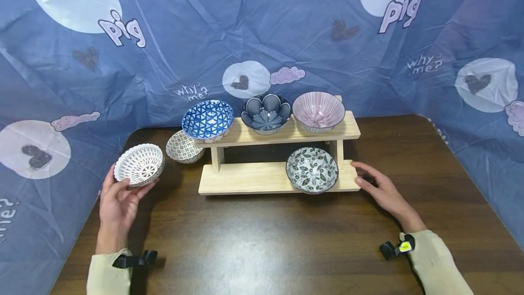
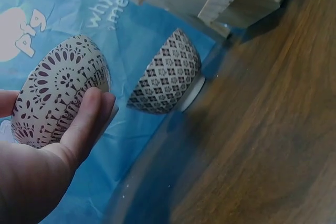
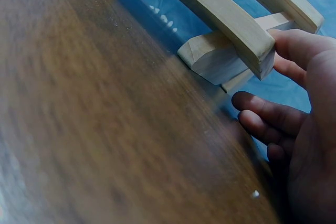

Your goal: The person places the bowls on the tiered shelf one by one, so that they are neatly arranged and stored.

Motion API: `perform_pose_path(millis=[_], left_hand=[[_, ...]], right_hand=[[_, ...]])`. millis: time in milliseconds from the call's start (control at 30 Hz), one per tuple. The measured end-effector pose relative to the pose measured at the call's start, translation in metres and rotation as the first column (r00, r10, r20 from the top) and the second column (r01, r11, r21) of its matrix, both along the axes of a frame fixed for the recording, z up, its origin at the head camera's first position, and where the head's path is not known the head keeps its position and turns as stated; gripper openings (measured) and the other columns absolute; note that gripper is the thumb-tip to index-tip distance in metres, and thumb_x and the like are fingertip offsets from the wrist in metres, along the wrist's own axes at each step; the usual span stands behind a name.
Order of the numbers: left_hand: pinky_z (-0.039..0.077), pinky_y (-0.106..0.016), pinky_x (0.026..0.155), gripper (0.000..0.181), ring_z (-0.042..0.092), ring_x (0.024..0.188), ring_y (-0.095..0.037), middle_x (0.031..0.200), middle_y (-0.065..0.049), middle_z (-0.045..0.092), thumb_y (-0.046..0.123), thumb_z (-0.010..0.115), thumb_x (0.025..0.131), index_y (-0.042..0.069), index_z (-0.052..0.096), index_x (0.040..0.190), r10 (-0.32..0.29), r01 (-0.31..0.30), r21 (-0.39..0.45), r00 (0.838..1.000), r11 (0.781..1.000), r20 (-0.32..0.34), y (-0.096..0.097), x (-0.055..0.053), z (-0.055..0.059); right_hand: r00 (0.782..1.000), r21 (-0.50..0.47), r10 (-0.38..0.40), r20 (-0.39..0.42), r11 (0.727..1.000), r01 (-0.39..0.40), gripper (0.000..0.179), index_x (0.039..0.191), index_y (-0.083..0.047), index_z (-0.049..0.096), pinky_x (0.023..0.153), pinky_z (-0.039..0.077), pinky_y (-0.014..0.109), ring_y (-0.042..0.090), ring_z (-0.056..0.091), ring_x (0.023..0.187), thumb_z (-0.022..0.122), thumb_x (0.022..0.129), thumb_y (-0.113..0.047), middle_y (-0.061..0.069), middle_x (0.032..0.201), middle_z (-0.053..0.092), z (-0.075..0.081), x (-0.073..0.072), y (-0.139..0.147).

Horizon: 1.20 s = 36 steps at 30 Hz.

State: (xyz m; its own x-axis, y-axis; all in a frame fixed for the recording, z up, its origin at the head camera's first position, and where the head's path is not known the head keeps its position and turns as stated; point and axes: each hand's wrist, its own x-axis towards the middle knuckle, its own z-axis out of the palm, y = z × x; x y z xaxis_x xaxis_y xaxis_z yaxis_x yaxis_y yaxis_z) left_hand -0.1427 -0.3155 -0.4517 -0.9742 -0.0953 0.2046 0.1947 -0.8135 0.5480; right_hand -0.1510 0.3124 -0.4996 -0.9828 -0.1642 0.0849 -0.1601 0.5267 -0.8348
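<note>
My left hand [image 1: 119, 206] grips a white scallop-rimmed bowl [image 1: 141, 164] above the table's left side, thumb at the rim and fingers beneath. Its dark petal-patterned outside [image 2: 58, 87] faces the left wrist view. Just beyond it, a small bowl with a diamond pattern [image 1: 184, 148] stands on the table, apart from the held one. At the right, my right hand [image 1: 382, 190] touches the end of the lower board of a two-tier wooden stand [image 1: 249, 179] with thumb and index finger. The other fingers [image 3: 262, 111] hang loosely below, holding nothing.
On the stand's upper board sit a blue triangle-patterned bowl [image 1: 208, 119], a dark blue flower bowl [image 1: 267, 115] and a pink-striped bowl [image 1: 318, 110]. A leaf-patterned bowl [image 1: 312, 170] rests on the lower board's right part. A blue printed cloth [image 1: 172, 35] hangs behind the brown table [image 1: 254, 240].
</note>
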Motion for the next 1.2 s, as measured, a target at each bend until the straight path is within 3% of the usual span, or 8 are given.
perform_pose_path(millis=[433,633,967,1200], left_hand=[[0.058,-0.061,0.089,0.057,0.062,0.122,-0.043,0.151,-0.019,0.038,-0.010,0.017,0.100,0.006,0.015,0.154,-0.088,0.087,-0.043,0.995,0.995,-0.043,0.014,0.012,0.003],[0.058,-0.061,0.089,0.056,0.064,0.120,-0.042,0.150,-0.018,0.038,-0.011,0.017,0.099,0.006,0.020,0.152,-0.089,0.087,-0.055,0.995,0.995,-0.033,0.020,0.015,0.004],[0.059,-0.055,0.090,0.056,0.066,0.119,-0.037,0.148,-0.019,0.041,-0.010,0.017,0.099,0.004,0.021,0.153,-0.093,0.087,-0.187,0.995,0.979,-0.023,0.035,0.023,0.009],[0.060,-0.053,0.089,0.055,0.067,0.116,-0.037,0.148,-0.019,0.042,-0.010,0.016,0.100,0.003,0.021,0.153,-0.119,0.107,-0.198,0.992,0.974,-0.047,0.042,0.026,0.012]], right_hand=[[1.000,-0.003,0.004,-0.012,1.000,-0.004,0.046,0.147,-0.009,0.049,0.092,0.041,0.011,-0.017,0.045,0.110,0.054,0.104,-0.023,0.019,0.149,0.050,0.000,0.001,0.000],[1.000,-0.007,0.006,-0.020,1.000,-0.006,0.045,0.146,-0.008,0.049,0.091,0.041,0.011,-0.018,0.046,0.110,0.054,0.104,-0.022,0.019,0.149,0.051,0.000,0.000,-0.001],[1.000,-0.019,0.007,-0.030,1.000,-0.008,0.045,0.146,-0.008,0.049,0.091,0.041,0.009,-0.017,0.047,0.110,0.055,0.103,-0.021,0.021,0.147,0.051,-0.001,0.000,-0.001],[0.999,-0.025,0.011,-0.040,1.000,-0.012,0.045,0.146,-0.008,0.050,0.091,0.041,0.009,-0.016,0.048,0.111,0.055,0.103,-0.020,0.022,0.146,0.051,-0.002,0.000,0.000]])
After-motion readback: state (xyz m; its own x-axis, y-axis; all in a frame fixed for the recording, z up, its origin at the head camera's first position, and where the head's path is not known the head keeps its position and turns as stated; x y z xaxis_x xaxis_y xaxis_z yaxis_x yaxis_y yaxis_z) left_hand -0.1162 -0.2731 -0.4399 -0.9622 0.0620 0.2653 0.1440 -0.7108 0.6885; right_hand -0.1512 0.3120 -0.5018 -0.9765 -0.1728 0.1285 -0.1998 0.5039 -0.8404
